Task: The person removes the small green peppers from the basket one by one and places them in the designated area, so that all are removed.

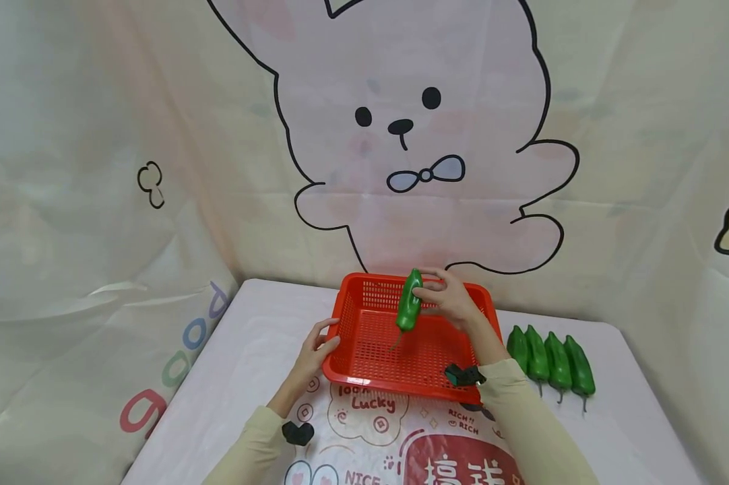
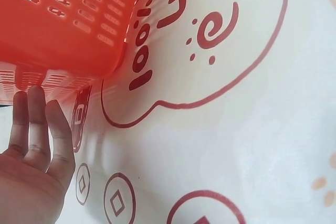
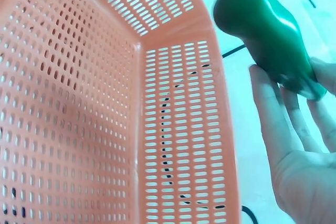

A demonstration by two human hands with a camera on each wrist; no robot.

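Note:
A green chili pepper (image 1: 409, 303) hangs stem-down over a red plastic basket (image 1: 364, 374) in the head view. My right hand (image 1: 449, 300) pinches it near its tip between thumb and fingers. In the right wrist view the pepper (image 3: 265, 27) shows beside the basket's rim, with the hand (image 3: 302, 166) at its lower end. My left hand (image 1: 310, 350) holds the basket's left edge, thumb and index finger on the rim. Against the outer wall, in the left wrist view, rest three fingers of that hand (image 2: 37, 166); its thumb is hidden there.
Several green peppers (image 1: 558, 364) lie in a row on the white table (image 1: 631, 417), right of the basket. A printed mat (image 1: 364, 465) covers the front of the table. Behind hangs a fabric backdrop (image 1: 492, 229) with a cartoon figure.

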